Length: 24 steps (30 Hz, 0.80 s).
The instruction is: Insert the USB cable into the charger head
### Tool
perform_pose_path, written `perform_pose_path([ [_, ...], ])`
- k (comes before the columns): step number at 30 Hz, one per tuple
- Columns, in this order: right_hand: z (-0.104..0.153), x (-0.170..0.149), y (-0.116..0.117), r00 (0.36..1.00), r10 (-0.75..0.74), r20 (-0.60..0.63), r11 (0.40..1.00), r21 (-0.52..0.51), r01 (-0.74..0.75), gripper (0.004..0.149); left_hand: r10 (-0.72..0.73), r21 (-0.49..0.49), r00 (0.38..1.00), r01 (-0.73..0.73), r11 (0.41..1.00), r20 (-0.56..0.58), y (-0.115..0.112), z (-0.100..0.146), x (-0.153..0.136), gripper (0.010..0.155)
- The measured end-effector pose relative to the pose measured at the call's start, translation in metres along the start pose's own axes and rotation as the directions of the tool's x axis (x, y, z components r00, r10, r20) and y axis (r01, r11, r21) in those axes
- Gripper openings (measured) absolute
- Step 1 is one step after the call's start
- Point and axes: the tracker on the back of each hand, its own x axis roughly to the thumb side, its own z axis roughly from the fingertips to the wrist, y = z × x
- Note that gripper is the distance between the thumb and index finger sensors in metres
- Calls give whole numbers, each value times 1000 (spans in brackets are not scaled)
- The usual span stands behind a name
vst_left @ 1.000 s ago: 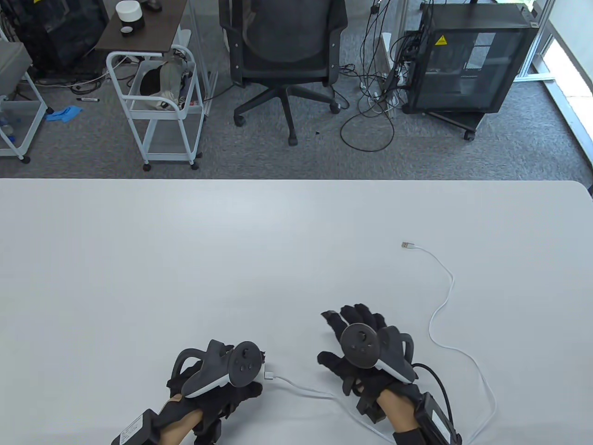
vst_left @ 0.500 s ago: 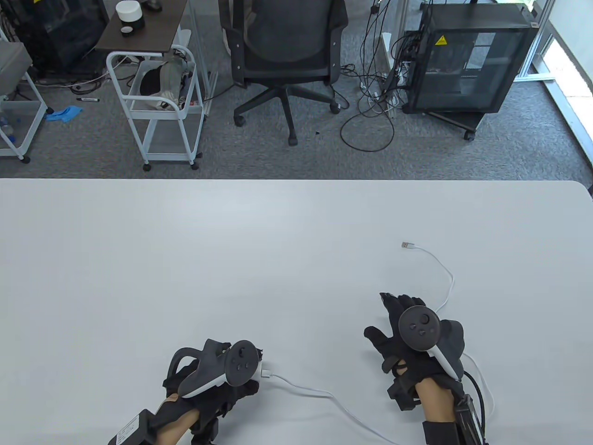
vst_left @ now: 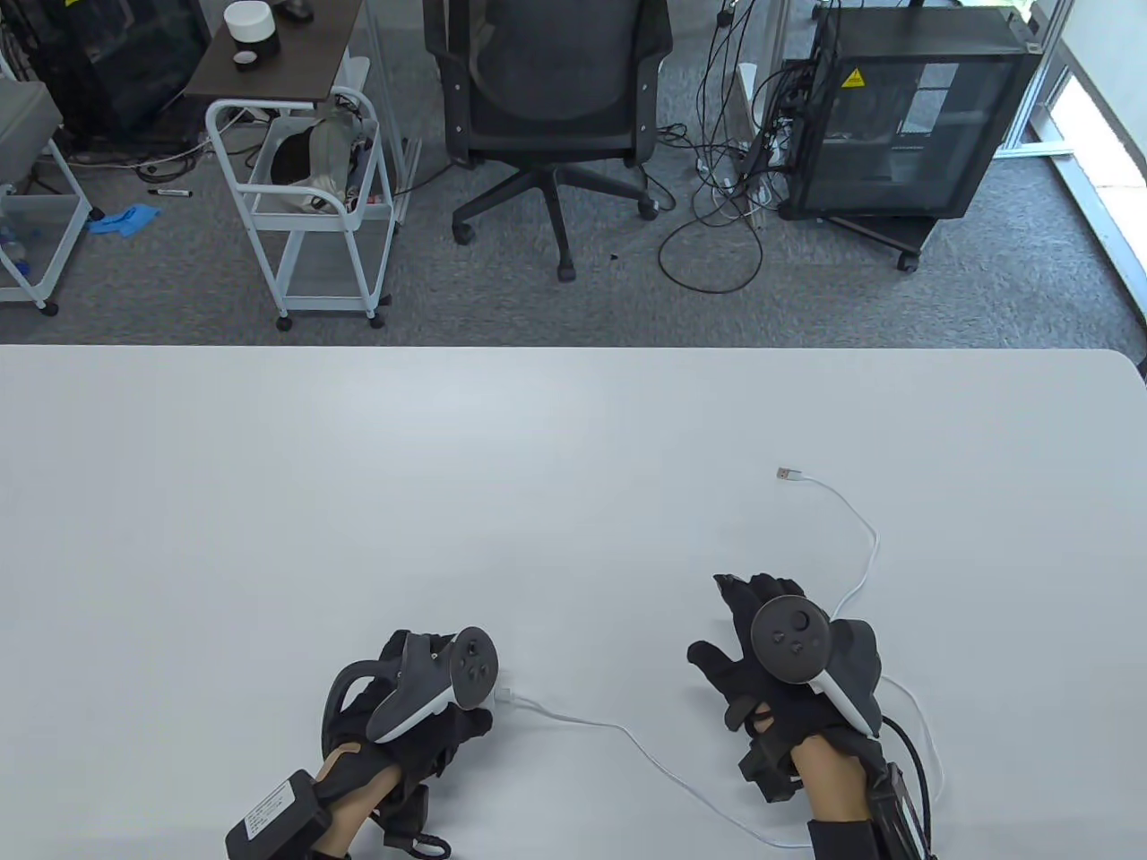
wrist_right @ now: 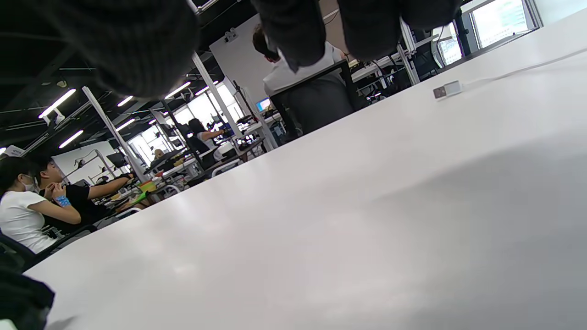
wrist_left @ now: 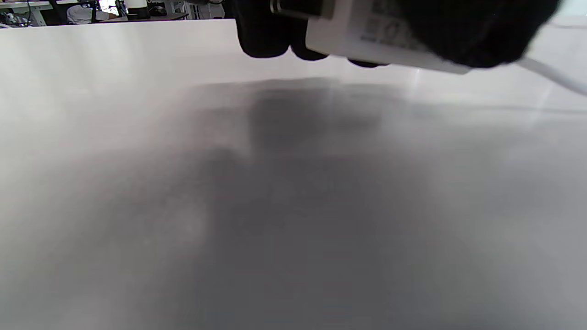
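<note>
My left hand [vst_left: 448, 708] grips the white charger head [wrist_left: 367, 36] just above the table near the front edge. In the table view my hand hides the charger. The white USB cable [vst_left: 618, 739] leaves the charger's right end at a white plug [vst_left: 505, 695], runs right along the table and loops up to a free metal-tipped plug [vst_left: 789, 475]. That free plug also shows in the right wrist view [wrist_right: 447, 90]. My right hand [vst_left: 744, 627] is open with fingers spread, holds nothing, and hovers beside the cable's loop [vst_left: 851, 591].
The white table [vst_left: 358, 493] fills the lower half of the view, its far edge [vst_left: 573, 348] running across. Beyond it stand an office chair [vst_left: 547, 107], a white cart [vst_left: 300, 206] and a black cabinet [vst_left: 905, 116] on the floor.
My right hand has moved from beside my left hand to the right, near the cable's loop. My left hand has shifted slightly forward, with the charger and the cable's end.
</note>
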Motion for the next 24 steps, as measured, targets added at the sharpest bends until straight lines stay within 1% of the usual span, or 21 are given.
perform_pose_path([
  [2, -1, 2, 3, 1000, 2, 3, 1000, 16, -2, 88, -38, -31, 999, 37, 999, -19, -7, -4, -1, 75],
  [3, -1, 2, 4, 1000, 4, 3, 1000, 21, -4, 88, -43, -29, 999, 43, 999, -16, -8, -4, 0, 75],
  [8, -1, 2, 4, 1000, 12, 3, 999, 33, -12, 87, -111, 17, 994, 112, 994, -22, -11, -1, 6, 75],
  [24, -1, 2, 4, 1000, 10, 0, 999, 41, -10, 87, -104, 12, 994, 105, 994, -14, -11, 1, 6, 77],
])
